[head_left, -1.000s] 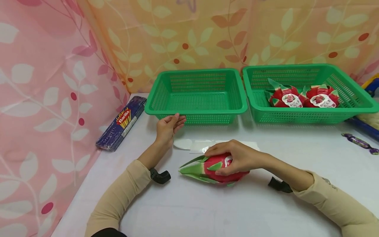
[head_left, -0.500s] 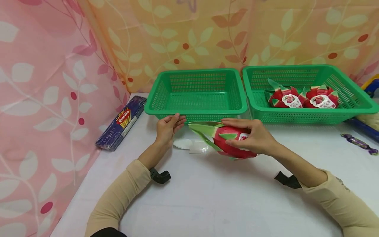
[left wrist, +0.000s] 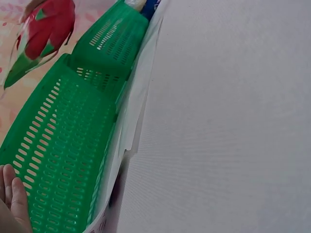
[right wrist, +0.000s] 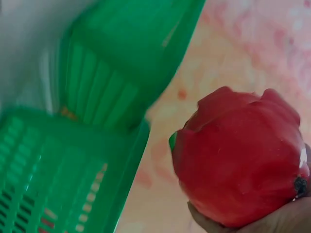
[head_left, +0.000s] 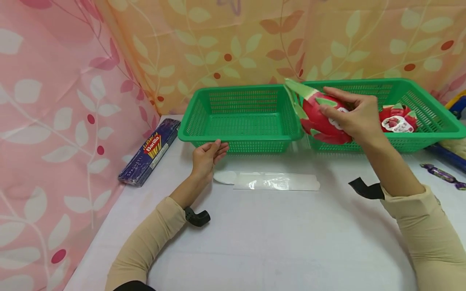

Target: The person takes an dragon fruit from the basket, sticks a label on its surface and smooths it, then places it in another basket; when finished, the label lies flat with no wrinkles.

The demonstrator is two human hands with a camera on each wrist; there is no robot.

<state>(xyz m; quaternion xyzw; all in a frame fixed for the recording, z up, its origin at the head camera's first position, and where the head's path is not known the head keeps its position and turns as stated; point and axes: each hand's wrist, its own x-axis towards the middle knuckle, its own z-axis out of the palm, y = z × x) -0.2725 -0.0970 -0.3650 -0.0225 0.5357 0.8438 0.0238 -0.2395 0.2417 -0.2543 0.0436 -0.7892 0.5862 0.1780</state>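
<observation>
My right hand (head_left: pixel 354 115) grips a dragon fruit (head_left: pixel 324 117), red with long green scales and a white sticker. It is held up over the gap between two green baskets, its leafy end pointing up and left. In the right wrist view the round red end of the dragon fruit (right wrist: pixel 243 155) faces the camera. At the front rim of the left basket (head_left: pixel 240 138), my left hand (head_left: pixel 208 157) keeps its fingers loosely extended, fingertips right at the rim. The right basket (head_left: pixel 386 136) holds another dragon fruit (head_left: pixel 397 119); a second one in it is hidden behind my right hand.
A blue Barilla spaghetti pack (head_left: pixel 149 152) lies left of the left basket. On the white table, a clear plastic strip (head_left: pixel 276 182) and a white rounded piece (head_left: pixel 224 177) lie before the baskets. A purple wrapped candy (head_left: pixel 442 176) is at far right, near a blue tray (head_left: pixel 449 157).
My right hand has lifted the dragon fruit off the table and carried it up and right to the baskets, uncovering the plastic strip. The left hand has stayed at the rim.
</observation>
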